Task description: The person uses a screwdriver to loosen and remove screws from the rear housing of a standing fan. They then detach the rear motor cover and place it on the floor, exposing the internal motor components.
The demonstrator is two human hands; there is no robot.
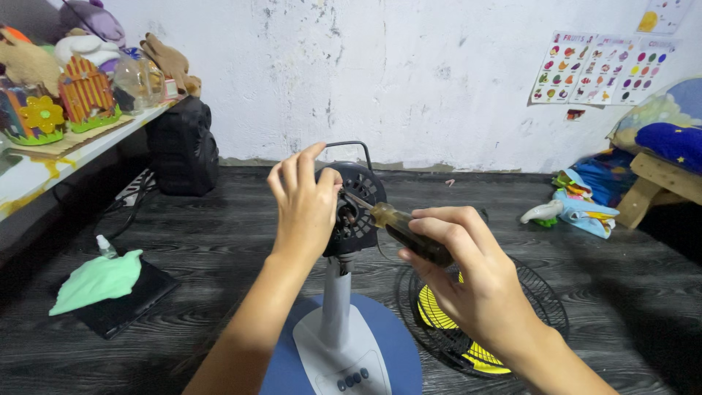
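Note:
A stand fan with a blue round base (pixel 398 351) and a grey-white pole (pixel 337 296) stands in front of me. Its black motor housing (pixel 363 219) is bare, with no blades or grille on it. My left hand (pixel 303 205) grips the left side of the housing, fingers over the top. My right hand (pixel 468 274) holds a screwdriver (pixel 395 223) with an amber and black handle. The screwdriver's tip points into the front of the housing.
A black wire fan grille (pixel 541 292) lies on the dark wood-pattern floor at the right, over something yellow. A green cloth (pixel 99 281) on a black pad lies at the left. A shelf with toys (pixel 44 157), a black bag (pixel 183 146) and a wooden bed frame (pixel 658 179) line the sides.

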